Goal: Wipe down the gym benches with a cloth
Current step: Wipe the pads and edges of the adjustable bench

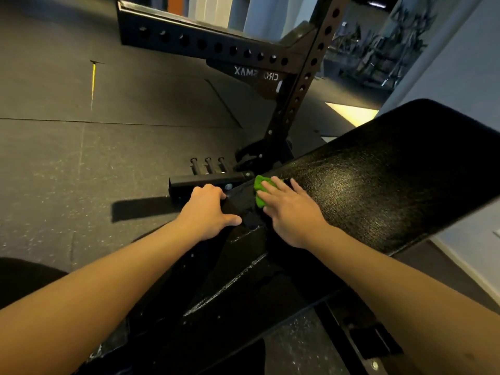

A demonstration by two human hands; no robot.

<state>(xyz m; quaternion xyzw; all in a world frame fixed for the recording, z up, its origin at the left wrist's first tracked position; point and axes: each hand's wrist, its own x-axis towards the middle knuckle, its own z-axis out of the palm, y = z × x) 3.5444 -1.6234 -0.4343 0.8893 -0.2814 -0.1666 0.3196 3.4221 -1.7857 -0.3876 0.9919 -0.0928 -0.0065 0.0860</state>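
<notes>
I see a black perforated rack upright (pixel 295 96) rising from speckled rubber flooring (pixel 67 163), three short pegs (pixel 207 165) near its foot, a yellow floor line (pixel 93 82) well left

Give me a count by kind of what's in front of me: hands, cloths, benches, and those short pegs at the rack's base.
Hands: 2 (left hand, right hand)
Cloths: 1 (green cloth)
Benches: 1 (black bench)
Pegs: 3 (short pegs)
Total: 7

Green cloth (pixel 262 191) on black bench pad (pixel 378 180)
</notes>
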